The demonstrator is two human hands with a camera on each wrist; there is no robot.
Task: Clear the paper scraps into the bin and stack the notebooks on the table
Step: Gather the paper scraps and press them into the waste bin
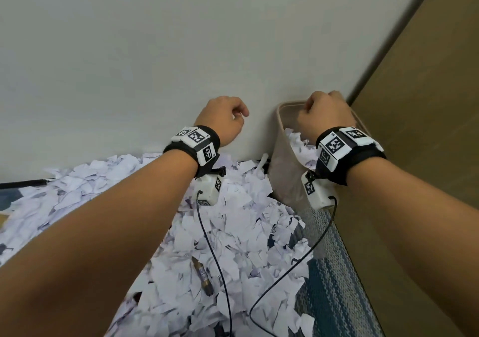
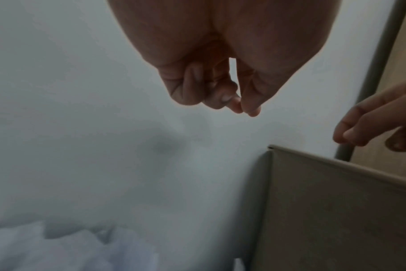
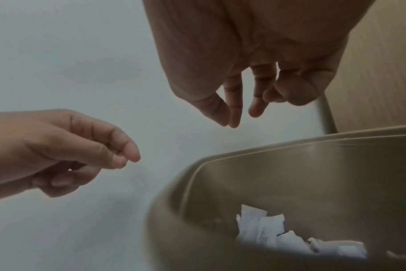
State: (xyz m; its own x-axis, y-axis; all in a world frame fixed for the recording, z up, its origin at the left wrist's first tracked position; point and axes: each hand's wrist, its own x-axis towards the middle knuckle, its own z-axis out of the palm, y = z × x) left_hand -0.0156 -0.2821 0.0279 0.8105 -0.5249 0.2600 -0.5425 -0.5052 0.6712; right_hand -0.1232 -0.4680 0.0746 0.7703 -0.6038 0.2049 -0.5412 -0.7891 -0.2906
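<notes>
A deep heap of white paper scraps (image 1: 233, 233) covers the floor against the wall. A beige bin (image 1: 281, 119) stands in the corner with a few scraps (image 1: 300, 145) inside, also seen in the right wrist view as scraps (image 3: 278, 232) below the bin rim (image 3: 267, 148). My right hand (image 1: 324, 113) hangs over the bin mouth, fingers (image 3: 257, 110) pointing down, relaxed and empty. My left hand (image 1: 228, 121) hovers to the left of the bin near the wall, fingers loosely curled (image 3: 70, 146), holding nothing. No notebook is in view.
A wooden panel (image 1: 427, 103) rises right of the bin, and a white wall (image 1: 129, 64) stands behind it. A blue striped rug (image 1: 331, 272) shows beside the heap. A small brown tube (image 1: 203, 275) lies among the scraps. Wrist-camera cables hang over the pile.
</notes>
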